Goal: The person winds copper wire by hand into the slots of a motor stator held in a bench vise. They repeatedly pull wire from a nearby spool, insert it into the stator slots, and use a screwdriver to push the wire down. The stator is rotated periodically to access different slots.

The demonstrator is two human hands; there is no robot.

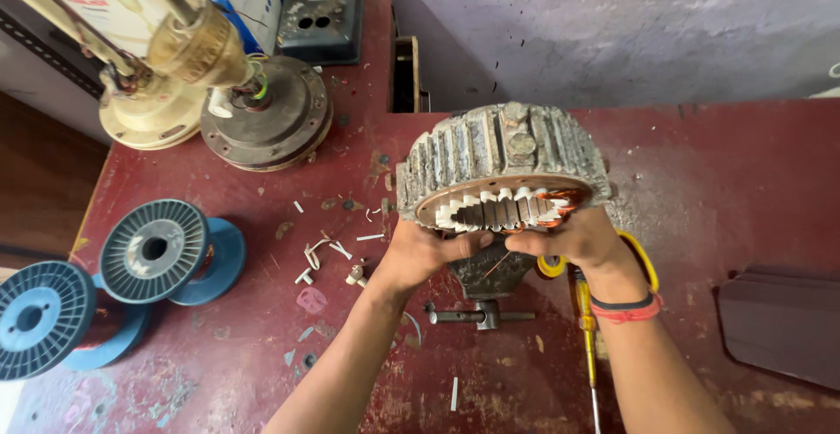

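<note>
Nearest the camera, two bare forearms reach up over a worn red table point(700, 189). The right wrist wears a red and black band point(626, 306). Beneath that arm a yellow screwdriver point(584, 320) lies on the table, and between the arms sits a small metal bolt point(479, 315).

The left hand point(420, 255) curls around the lower left rim of a round motor core point(503, 167), thumb pressed along its edge. The right hand point(573, 237) grips the lower right rim, fingers closed on it. The motor core is held up off the table, tilted toward the camera, so its grey ribbed outer wall, white slot liners and a bit of copper wire show. A yellow ring point(639, 255) shows just behind the right hand.

To the left, bits of white scrap point(337, 246) lie scattered on the table. Further left stand two blue wire spools point(162, 250), one beside the other. At the far left end of the table rest a dark round fan housing point(271, 119) and a cream fan body point(149, 106), with a dark box point(319, 10) behind them.
</note>
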